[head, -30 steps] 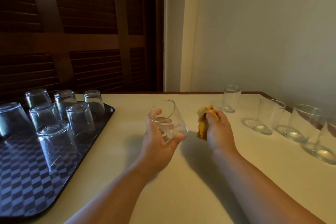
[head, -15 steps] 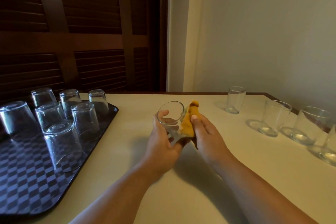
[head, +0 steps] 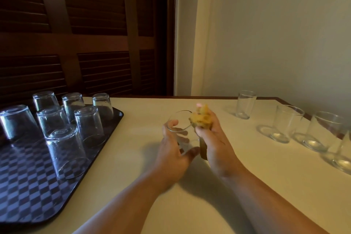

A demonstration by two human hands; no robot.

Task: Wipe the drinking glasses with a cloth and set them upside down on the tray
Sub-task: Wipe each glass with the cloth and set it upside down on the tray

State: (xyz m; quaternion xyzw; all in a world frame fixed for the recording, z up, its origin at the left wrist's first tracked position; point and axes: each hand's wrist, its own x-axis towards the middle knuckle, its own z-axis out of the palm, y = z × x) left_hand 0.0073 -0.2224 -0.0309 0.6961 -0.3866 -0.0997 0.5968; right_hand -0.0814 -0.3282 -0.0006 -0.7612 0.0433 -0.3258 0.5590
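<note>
Right of the tray (head: 113,122), above the worktop (head: 131,165), the left hand (head: 173,155) curls its fingers round the glass (head: 177,126), tilted with its mouth away and upward. The right hand (head: 216,142) bunches the cloth (head: 201,119) at that mouth.

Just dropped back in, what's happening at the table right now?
A person is mid-wipe: the left hand grips a tilted glass above the table, and the right hand holds a yellow cloth bunched at its rim. Seven glasses stand upside down on the checked tray to the left. Four upright glasses stand on the table to the right, not yet done.
</note>
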